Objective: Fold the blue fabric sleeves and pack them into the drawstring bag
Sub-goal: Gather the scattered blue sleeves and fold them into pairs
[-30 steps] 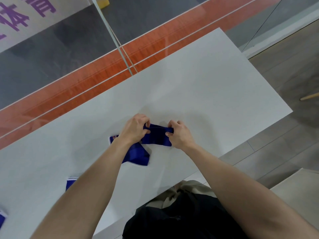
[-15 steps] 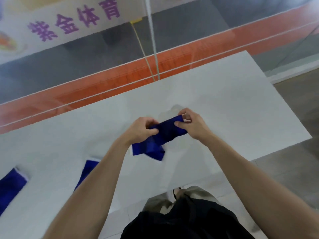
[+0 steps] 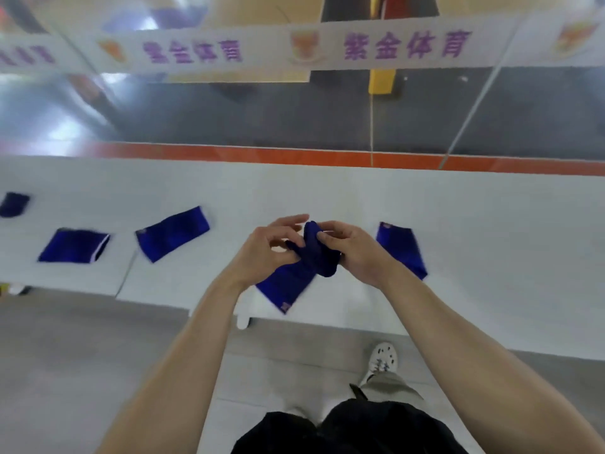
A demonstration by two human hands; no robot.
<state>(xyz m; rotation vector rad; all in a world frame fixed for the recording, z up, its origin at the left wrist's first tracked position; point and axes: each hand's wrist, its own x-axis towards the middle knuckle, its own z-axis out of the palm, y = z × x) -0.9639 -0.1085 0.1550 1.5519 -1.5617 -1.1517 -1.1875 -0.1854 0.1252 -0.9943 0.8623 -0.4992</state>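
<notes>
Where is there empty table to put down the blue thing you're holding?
Bare table lies right of the rightmost sleeve, and along the far edge by the orange stripe. Left is crowded: three sleeves in a row. Both hands hold the held sleeve.

We see a white surface [image 3: 327, 191] under the hands, an orange floor stripe [image 3: 294, 157] beyond them, a white banner [image 3: 406, 47] with purple characters farther off, and a white shoe [image 3: 383, 358] below the right hand
</notes>
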